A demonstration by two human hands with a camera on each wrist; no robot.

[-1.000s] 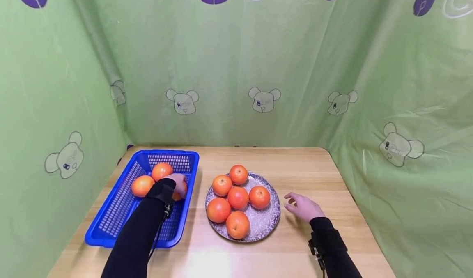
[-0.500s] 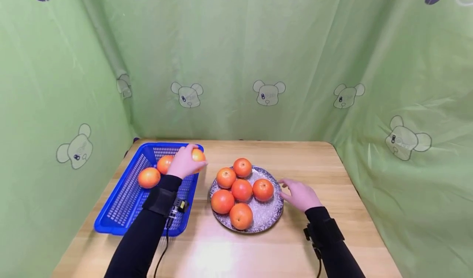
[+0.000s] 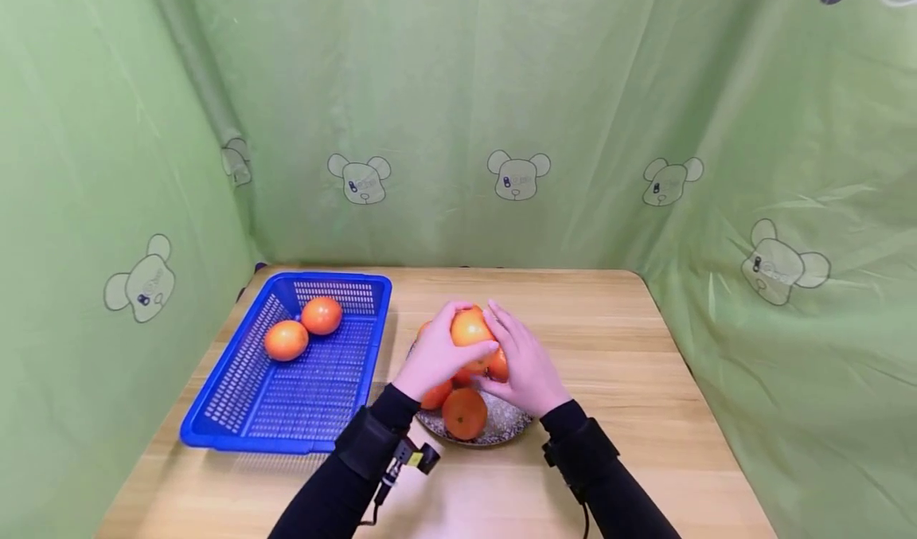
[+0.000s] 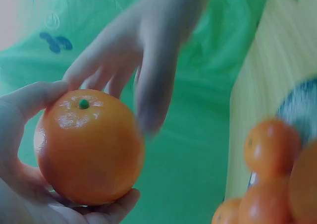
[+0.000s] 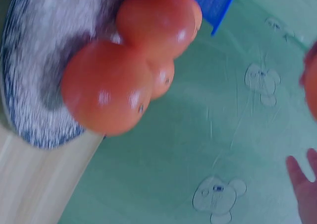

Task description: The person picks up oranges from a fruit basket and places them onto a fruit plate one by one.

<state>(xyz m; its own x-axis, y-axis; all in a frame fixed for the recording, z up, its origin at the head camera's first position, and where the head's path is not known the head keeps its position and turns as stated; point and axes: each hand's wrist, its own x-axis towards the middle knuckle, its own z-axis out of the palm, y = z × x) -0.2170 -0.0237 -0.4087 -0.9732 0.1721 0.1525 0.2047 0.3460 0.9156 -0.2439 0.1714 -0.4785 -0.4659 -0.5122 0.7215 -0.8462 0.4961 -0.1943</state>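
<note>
Above a speckled plate (image 3: 512,422), the left hand (image 3: 433,361) holds one orange (image 3: 470,328), thumb and fingers curled round it; the right hand (image 3: 528,369) spreads its fingers wide beside it, contact unclear. Both hands partly block the plated oranges (image 3: 464,414). Leftward, a blue basket (image 3: 308,400) contains two oranges (image 3: 286,341). Behind, a green curtain (image 3: 444,85) bears printed bear heads (image 3: 519,177), their lettering too small to read.

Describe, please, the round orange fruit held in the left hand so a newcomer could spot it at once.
On the pale wooden table, right of the blue plastic basket, is a round, speckled plate. Above it, the left hand grips a round orange fruit with a green stem button. Being gripped sets it apart: the other orange fruits lie on the plate or in the basket.
</note>
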